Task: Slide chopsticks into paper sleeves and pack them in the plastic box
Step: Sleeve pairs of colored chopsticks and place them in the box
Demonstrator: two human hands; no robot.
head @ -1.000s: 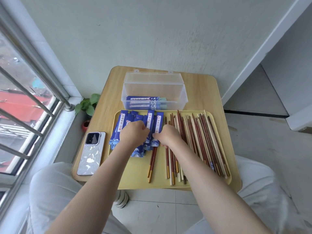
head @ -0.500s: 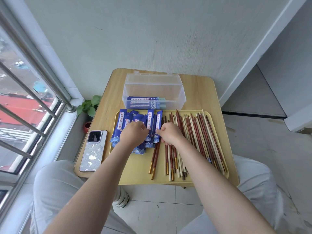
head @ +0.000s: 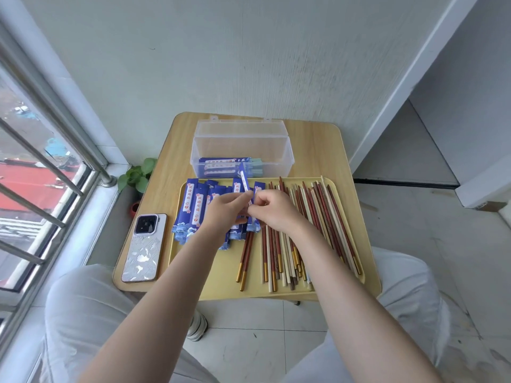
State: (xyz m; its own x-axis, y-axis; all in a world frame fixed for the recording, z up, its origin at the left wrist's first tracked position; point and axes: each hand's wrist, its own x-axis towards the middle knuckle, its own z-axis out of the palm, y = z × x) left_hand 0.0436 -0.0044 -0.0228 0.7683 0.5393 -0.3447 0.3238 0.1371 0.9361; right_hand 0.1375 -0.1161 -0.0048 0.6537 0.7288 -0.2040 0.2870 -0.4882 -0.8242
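From the head camera, the left hand (head: pixel 225 210) and right hand (head: pixel 272 210) together pinch one blue paper sleeve (head: pixel 244 180), lifted and tilted above the pile of sleeves (head: pixel 197 208) on the left half of the yellow tray (head: pixel 221 275). Too many chopsticks (head: pixel 312 217) to count fill the tray's right half up to its edge, with bare tray near the front left, while the one clear plastic box (head: pixel 242 150), holding a few filled sleeves, stands just behind the tray, and one phone (head: pixel 145 247) lies left of it on the table (head: pixel 331 150)

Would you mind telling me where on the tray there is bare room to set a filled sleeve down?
The near-left of the yellow tray is bare, between its front rim, the blue sleeves and the two loose chopsticks. The right half is crowded with chopsticks.
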